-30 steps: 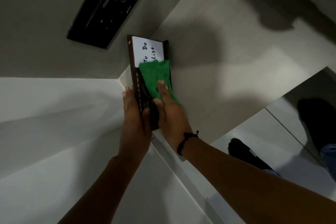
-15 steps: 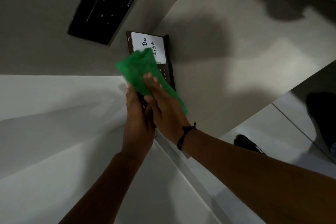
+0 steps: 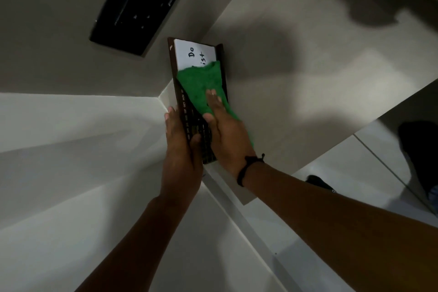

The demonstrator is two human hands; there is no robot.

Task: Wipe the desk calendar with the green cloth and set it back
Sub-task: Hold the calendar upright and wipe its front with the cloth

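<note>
The desk calendar is a dark brown board with a white "To Do List" panel at its far end and month names along its left edge. My left hand grips its near left edge and holds it up above the shelf corner. My right hand presses the green cloth flat on the middle of the board. The cloth covers part of the white panel and hangs off the right edge under my palm. The near half of the calendar is hidden by both hands.
A black panel is fixed to the grey wall above left. A beige shelf surface stretches to the right, with its white edge running below my wrists. Light floor tiles and dark shoes show at lower right.
The cloth was swept to the calendar's left edge half a second ago and is now back on the middle and right side. My left hand has kept its hold.
</note>
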